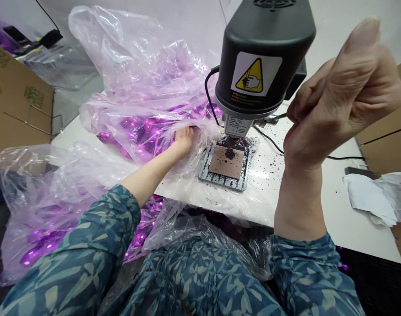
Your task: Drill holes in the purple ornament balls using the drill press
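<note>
My right hand (345,94) is closed in a fist, thumb uppermost, round the end of a metal lever (278,117) on the side of a black bench drill press (266,48). Below the drill head, a brown square board (225,163) with a small hole lies on the slotted metal base (220,182). Dark shavings (230,153) are heaped on the board. My left hand (184,139) reaches to the opening of a clear plastic bag (121,105) of shiny purple balls (144,131). Its fingertips are hidden by the plastic, so what they hold does not show.
Dark flecks lie scattered over the white table (266,184). A second bag (52,219) of purple pieces hangs at the lower left. Clear plastic covers my lap. Cardboard boxes (16,105) stand at the sides; crumpled white paper (368,197) lies at right. A black cable (269,140) crosses behind the base.
</note>
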A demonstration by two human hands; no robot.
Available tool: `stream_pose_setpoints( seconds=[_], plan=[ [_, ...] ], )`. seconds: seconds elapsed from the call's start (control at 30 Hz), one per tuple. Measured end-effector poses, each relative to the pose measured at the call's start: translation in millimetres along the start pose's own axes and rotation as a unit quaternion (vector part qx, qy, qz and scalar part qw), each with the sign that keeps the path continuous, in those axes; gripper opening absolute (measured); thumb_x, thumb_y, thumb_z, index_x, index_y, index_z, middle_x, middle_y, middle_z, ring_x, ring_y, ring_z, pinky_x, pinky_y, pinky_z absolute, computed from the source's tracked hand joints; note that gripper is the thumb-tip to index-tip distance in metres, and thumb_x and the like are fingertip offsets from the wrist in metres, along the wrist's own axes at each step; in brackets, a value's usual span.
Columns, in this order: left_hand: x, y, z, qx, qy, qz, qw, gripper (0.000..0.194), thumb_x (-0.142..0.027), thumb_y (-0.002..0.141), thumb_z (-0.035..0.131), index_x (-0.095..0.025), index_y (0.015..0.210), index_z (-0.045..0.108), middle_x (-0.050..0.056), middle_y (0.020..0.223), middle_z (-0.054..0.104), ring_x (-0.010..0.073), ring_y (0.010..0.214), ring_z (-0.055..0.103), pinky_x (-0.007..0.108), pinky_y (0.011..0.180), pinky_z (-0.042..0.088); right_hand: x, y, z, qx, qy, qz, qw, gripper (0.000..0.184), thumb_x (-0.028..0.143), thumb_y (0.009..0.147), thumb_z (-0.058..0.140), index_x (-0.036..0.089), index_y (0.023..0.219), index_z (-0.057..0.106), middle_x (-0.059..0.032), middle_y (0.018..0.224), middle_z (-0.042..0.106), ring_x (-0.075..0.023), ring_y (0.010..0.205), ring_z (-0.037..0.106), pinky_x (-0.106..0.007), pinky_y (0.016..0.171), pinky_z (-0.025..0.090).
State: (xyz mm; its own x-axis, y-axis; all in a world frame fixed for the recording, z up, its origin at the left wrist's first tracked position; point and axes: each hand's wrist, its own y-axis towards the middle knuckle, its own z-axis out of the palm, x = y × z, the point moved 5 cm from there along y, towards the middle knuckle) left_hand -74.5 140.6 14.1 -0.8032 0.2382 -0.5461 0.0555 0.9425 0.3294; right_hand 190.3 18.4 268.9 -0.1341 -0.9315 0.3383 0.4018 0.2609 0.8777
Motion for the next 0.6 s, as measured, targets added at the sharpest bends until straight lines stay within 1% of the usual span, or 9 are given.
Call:
stream_pose_setpoints(
  seconds=[0.13, 0.2, 0.27, 0.3, 0.37, 0.43, 0.47, 0.53, 0.6],
  plan=[
    [-9, -16, -16.0, 0.076, 0.018, -0.029, 0.997, 0.027, -0.02, 0.09, 0.069, -0.013, 0.115, 0.074, 0.025, 0.121, 0.075, 0.0481, 0.137, 0.064, 0.068, 0.126, 0.042, 1, -2, 0, -0.008, 0.026, -0.004, 1.0, 0.058, 0.06, 0.091, 0.071, 0.023, 0.058, 0.041, 0.0083, 0.049, 0.029, -0.0043, 0.041, 0.031, -0.03, 0.052, 0.03],
    [-26, -28, -28.1, 0.093, -0.04, -0.006, 0.995, 0.033, -0.027, 0.093, 0.073, -0.016, 0.124, 0.074, 0.02, 0.122, 0.076, 0.0409, 0.127, 0.07, 0.059, 0.121, 0.052, 1, -2, 1, -0.006, 0.039, -0.01, 0.999, 0.058, 0.059, 0.091, 0.073, 0.023, 0.058, 0.041, 0.0086, 0.049, 0.029, -0.0041, 0.04, 0.032, -0.03, 0.05, 0.028],
    [-44, -44, -36.1, 0.106, -0.161, -0.017, 0.981, 0.037, -0.037, 0.099, 0.071, -0.02, 0.132, 0.073, 0.015, 0.124, 0.076, 0.0325, 0.114, 0.074, 0.051, 0.11, 0.061, -1, -1, 1, -0.014, 0.051, -0.013, 0.999, 0.058, 0.059, 0.089, 0.075, 0.022, 0.058, 0.043, 0.0087, 0.049, 0.03, -0.0038, 0.04, 0.033, -0.03, 0.049, 0.026],
    [-52, -52, -36.9, 0.118, -0.24, -0.042, 0.963, 0.039, -0.042, 0.103, 0.068, -0.021, 0.135, 0.072, 0.014, 0.123, 0.076, 0.0286, 0.106, 0.076, 0.047, 0.101, 0.065, -1, -1, 1, -0.018, 0.057, -0.016, 0.998, 0.057, 0.059, 0.088, 0.076, 0.022, 0.058, 0.045, 0.0088, 0.049, 0.03, -0.0034, 0.04, 0.033, -0.029, 0.048, 0.026],
    [-67, -70, -31.6, 0.15, -0.392, -0.117, 0.9, 0.043, -0.05, 0.107, 0.062, -0.022, 0.139, 0.069, 0.012, 0.115, 0.077, 0.0221, 0.087, 0.075, 0.038, 0.08, 0.067, -2, -1, 0, -0.02, 0.065, -0.014, 0.998, 0.055, 0.059, 0.085, 0.076, 0.021, 0.058, 0.046, 0.0091, 0.049, 0.031, -0.0025, 0.04, 0.032, -0.028, 0.048, 0.025],
    [-81, -84, -22.4, 0.182, -0.497, -0.173, 0.831, 0.048, -0.052, 0.104, 0.07, -0.021, 0.141, 0.067, 0.01, 0.11, 0.078, 0.0176, 0.076, 0.072, 0.03, 0.067, 0.063, -2, -1, 0, -0.006, 0.065, -0.001, 0.998, 0.052, 0.057, 0.085, 0.074, 0.021, 0.059, 0.047, 0.0093, 0.049, 0.032, -0.0019, 0.04, 0.032, -0.027, 0.048, 0.027],
    [-87, -89, -18.4, 0.188, -0.526, -0.185, 0.808, 0.054, -0.05, 0.098, 0.08, -0.02, 0.141, 0.066, 0.009, 0.109, 0.078, 0.0156, 0.074, 0.071, 0.027, 0.064, 0.061, -2, -1, 0, 0.005, 0.065, 0.007, 0.998, 0.051, 0.056, 0.086, 0.072, 0.021, 0.06, 0.047, 0.0094, 0.049, 0.033, -0.0018, 0.04, 0.033, -0.026, 0.049, 0.028],
    [-95, -94, -11.6, 0.191, -0.548, -0.191, 0.792, 0.072, -0.043, 0.083, 0.097, -0.019, 0.142, 0.064, 0.006, 0.106, 0.078, 0.0125, 0.069, 0.069, 0.024, 0.061, 0.058, -2, -1, -1, 0.019, 0.066, 0.013, 0.998, 0.048, 0.052, 0.09, 0.069, 0.021, 0.06, 0.047, 0.0094, 0.049, 0.032, -0.0018, 0.041, 0.034, -0.026, 0.051, 0.031],
    [-98, -94, -4.7, 0.188, -0.544, -0.19, 0.795, 0.078, -0.043, 0.076, 0.103, -0.018, 0.139, 0.063, 0.004, 0.099, 0.078, 0.0115, 0.064, 0.067, 0.023, 0.057, 0.054, 0, -2, -2, 0.018, 0.06, 0.009, 0.998, 0.047, 0.049, 0.092, 0.067, 0.021, 0.059, 0.047, 0.0092, 0.049, 0.033, -0.0025, 0.041, 0.033, -0.026, 0.051, 0.031]
  ],
)
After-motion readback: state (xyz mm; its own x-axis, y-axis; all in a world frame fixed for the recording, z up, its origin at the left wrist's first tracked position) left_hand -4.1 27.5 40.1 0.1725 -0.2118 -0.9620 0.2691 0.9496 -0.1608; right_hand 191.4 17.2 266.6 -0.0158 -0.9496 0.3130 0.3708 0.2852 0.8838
